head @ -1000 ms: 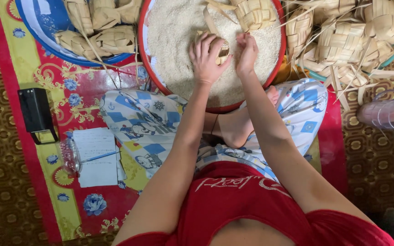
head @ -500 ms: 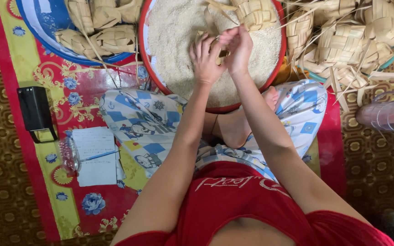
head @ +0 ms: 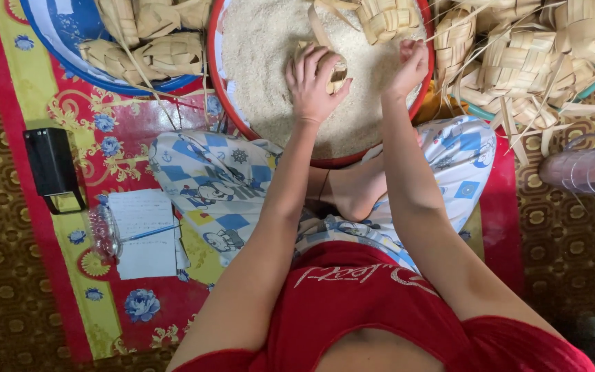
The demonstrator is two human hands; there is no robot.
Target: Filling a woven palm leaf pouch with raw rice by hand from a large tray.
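The left hand (head: 315, 86) had its fingers curled around a small woven palm-leaf pouch (head: 335, 69), cupping it just above the rice. The right hand (head: 408, 65) was drawn into a loose fist, fingertips pinched together beside the pouch; what they pinched was too small to tell. Both hands hovered over a round red-rimmed basin (head: 232, 114) filled with white rice (head: 263, 55), where another woven pouch (head: 383, 17) lay at the far edge.

The basin sat on a red floral mat (head: 139, 131) spread over a brown patterned carpet (head: 1, 275). Left of it stood a blue basin (head: 56, 52) holding filled pouches (head: 170, 52); right of it lay a heap of empty woven pouches (head: 525, 58) with loose leaf strips. On the mat were a black box (head: 53, 169), a white notepad with a blue pen (head: 146, 231) and a clear glass (head: 101, 231).

The held pouch was pale straw-coloured, diamond-plaited, mostly hidden by the fingers.
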